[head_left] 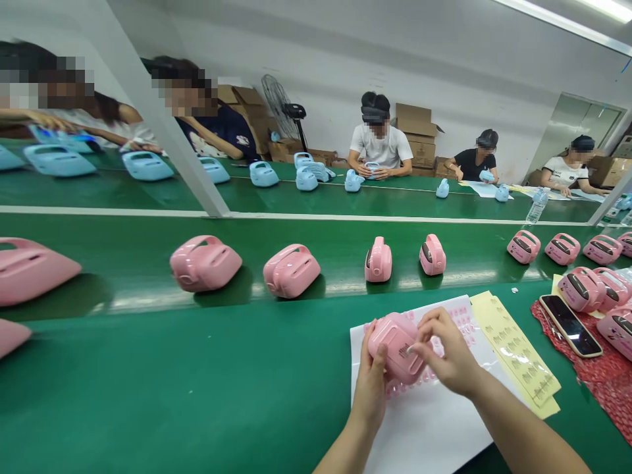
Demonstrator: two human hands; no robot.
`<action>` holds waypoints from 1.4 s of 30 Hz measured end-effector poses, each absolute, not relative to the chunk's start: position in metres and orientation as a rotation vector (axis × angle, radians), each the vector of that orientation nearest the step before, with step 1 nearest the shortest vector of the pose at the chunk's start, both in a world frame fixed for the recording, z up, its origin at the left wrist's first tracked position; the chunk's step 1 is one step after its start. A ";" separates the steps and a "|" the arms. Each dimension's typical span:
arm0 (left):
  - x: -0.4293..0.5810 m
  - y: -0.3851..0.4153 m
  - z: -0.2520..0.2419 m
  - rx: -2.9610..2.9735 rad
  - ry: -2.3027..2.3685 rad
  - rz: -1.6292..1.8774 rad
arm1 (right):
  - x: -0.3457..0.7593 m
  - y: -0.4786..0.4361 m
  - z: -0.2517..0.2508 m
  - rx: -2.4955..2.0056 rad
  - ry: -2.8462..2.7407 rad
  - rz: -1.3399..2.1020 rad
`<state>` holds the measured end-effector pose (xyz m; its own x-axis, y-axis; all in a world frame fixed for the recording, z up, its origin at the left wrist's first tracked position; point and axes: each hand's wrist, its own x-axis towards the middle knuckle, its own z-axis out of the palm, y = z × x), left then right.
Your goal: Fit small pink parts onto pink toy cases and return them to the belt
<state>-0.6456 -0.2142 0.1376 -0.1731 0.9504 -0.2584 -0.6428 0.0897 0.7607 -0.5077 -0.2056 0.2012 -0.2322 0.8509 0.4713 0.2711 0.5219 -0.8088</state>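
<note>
My left hand (371, 382) is wrapped round a pink plastic device (397, 349) with rounded corners, tilted so that a face with a small dark printed pattern shows. Over that face my right hand (444, 349) has thumb and forefinger pinched close to the surface. Whatever is between those fingertips, if anything, is too small to make out. Beneath both hands lies a white sheet (419, 428) with rows of small pink stickers (467, 322) along its upper part. Yellow sheets (518, 355) with rows of printed marks are tucked beside it on the right.
Pink devices with handles (291, 271) stand along the green conveyor belt (336, 230). A phone (570, 326) and more pink devices (582, 289) rest on red bubble wrap (609, 375) at right. Across the belt, several people work with blue devices (264, 174). A slanted white post (168, 112) rises at left.
</note>
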 end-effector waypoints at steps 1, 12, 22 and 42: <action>-0.647 -0.214 0.140 0.393 0.944 1.501 | -0.504 -0.201 0.202 -0.952 -1.704 0.719; -0.682 -0.210 0.148 0.078 0.469 1.531 | -0.518 -0.131 0.139 -1.279 -2.046 0.621; -0.699 -0.208 0.136 0.041 0.254 1.543 | -0.560 -0.166 0.164 -1.112 -1.334 0.917; -0.708 -0.220 0.141 0.048 0.096 1.546 | -0.618 -0.210 0.201 -0.930 -0.987 1.321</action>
<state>-0.7075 -0.2203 0.1414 0.0223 0.9993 -0.0314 -0.9955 0.0251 0.0912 -0.6179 -0.2097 0.2007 0.0010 0.9991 0.0429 -0.3247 0.0409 -0.9449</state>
